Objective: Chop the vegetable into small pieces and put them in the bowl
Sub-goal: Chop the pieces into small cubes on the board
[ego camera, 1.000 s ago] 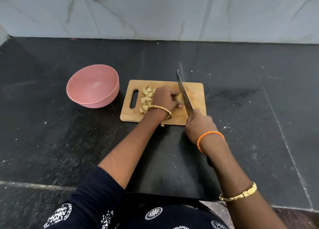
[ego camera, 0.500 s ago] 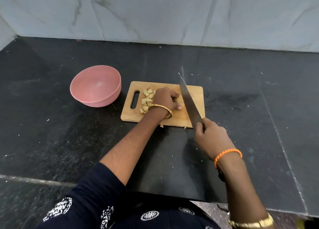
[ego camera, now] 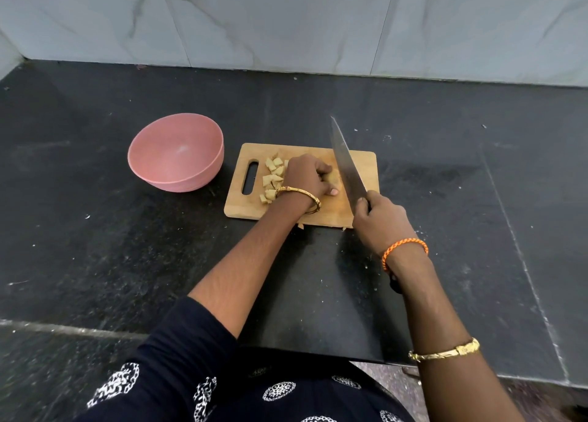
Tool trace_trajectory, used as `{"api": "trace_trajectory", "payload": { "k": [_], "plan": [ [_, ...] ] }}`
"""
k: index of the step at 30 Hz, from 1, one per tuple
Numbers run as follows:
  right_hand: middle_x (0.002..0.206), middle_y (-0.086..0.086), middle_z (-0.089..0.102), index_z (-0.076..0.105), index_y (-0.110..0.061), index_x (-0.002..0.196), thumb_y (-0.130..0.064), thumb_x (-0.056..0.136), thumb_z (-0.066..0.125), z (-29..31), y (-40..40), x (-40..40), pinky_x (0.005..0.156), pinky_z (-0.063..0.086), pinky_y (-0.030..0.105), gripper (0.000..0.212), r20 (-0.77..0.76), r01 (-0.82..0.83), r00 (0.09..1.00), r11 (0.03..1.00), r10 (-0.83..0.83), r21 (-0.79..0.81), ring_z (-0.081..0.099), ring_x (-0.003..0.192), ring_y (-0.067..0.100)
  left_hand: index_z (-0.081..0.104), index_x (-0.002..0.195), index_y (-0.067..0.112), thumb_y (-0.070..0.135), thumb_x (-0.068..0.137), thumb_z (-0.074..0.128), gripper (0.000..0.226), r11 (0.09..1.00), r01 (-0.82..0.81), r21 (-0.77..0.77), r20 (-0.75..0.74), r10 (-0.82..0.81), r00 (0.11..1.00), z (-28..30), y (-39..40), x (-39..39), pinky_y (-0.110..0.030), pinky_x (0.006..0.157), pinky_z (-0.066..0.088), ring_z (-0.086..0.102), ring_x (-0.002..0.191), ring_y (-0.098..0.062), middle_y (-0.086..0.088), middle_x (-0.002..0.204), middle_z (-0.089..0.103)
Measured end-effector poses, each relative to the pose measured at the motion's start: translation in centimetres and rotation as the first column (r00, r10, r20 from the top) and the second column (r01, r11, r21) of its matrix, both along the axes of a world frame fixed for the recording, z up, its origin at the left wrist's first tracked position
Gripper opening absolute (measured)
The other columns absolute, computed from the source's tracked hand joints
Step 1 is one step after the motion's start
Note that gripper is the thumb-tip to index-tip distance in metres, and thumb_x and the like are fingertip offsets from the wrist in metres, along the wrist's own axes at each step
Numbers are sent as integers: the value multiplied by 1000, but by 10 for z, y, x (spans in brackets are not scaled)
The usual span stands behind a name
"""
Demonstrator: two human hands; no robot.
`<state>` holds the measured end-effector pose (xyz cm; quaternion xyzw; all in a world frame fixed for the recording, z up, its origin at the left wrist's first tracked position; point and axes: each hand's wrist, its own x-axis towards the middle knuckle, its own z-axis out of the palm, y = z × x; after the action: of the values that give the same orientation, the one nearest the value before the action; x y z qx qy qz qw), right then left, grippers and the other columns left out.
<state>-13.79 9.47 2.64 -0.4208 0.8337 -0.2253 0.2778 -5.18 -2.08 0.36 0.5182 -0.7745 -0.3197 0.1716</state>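
— On the board (ego camera: 359, 164), why do we curl our left hand (ego camera: 307, 176) over the vegetable (ego camera: 334, 179)?
— To pin it beside the knife (ego camera: 346, 164) our right hand (ego camera: 380, 221) grips; cut pieces (ego camera: 273, 175) wait leftward, nearer the empty bowl (ego camera: 175, 151).

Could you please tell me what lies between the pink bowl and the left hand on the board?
In the head view, the board's handle slot and a cluster of cut pieces lie between the bowl and left hand.
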Motion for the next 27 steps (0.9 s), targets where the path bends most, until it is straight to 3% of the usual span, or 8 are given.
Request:
{"api": "trace_trajectory", "payload": {
  "k": [9, 13, 17, 20, 23, 27],
  "plan": [
    [83, 9, 46, 49, -8, 108, -25, 100, 31, 6, -12, 9, 79, 49, 39, 26, -82, -58, 995, 995, 65, 79, 51, 82, 30, 64, 114, 6, 18, 63, 84, 56, 1000, 1, 10, 0, -1, 1000, -1, -2, 1, -33, 94, 49, 63, 98, -22, -10, 110, 69],
    [98, 16, 47, 49, -5, 111, -24, 100, 30, 10, -14, 1, 74, 38, 32, 29, -53, -91, 994, 989, 98, 113, 47, 82, 30, 64, 114, 6, 19, 63, 84, 56, 1000, 0, -12, 1, 0, 1000, -2, -2, 0, -29, 93, 48, 63, 100, -22, -10, 110, 69],
    [106, 20, 51, 47, -4, 114, -24, 100, 31, 1, -1, 10, 81, 43, 37, 30, -24, -70, 997, 986, 75, 154, 53, 92, 35, 70, 103, 2, 16, 62, 84, 46, 999, 13, -39, -1, -13, 1000, -1, 0, 1, -25, 87, 49, 64, 95, -22, -13, 102, 71],
    [105, 20, 51, 45, -6, 109, -25, 99, 33, -2, 18, 22, 85, 47, 43, 25, -27, -31, 999, 986, 36, 163, 56, 96, 39, 72, 93, -3, 14, 60, 85, 40, 998, 28, -56, -5, -28, 1000, 3, 0, 3, -38, 84, 53, 66, 89, -26, -16, 93, 72],
    [96, 17, 49, 43, -13, 97, -27, 99, 31, 3, 43, 26, 85, 47, 42, 18, -28, -24, 999, 985, 29, 173, 55, 95, 39, 71, 96, -1, 12, 61, 85, 40, 998, 27, -62, -34, -29, 999, 4, 1, 4, -33, 85, 53, 65, 89, -22, -14, 96, 72],
    [90, 17, 58, 48, -11, 88, -29, 98, 31, 13, 62, 18, 76, 48, 38, 26, 17, 13, 1000, 994, -15, 106, 57, 86, 37, 67, 107, 2, 15, 61, 85, 51, 999, 19, -32, -33, -20, 999, 3, 1, 4, -25, 88, 49, 65, 93, -19, -12, 104, 71]
  ]
}}
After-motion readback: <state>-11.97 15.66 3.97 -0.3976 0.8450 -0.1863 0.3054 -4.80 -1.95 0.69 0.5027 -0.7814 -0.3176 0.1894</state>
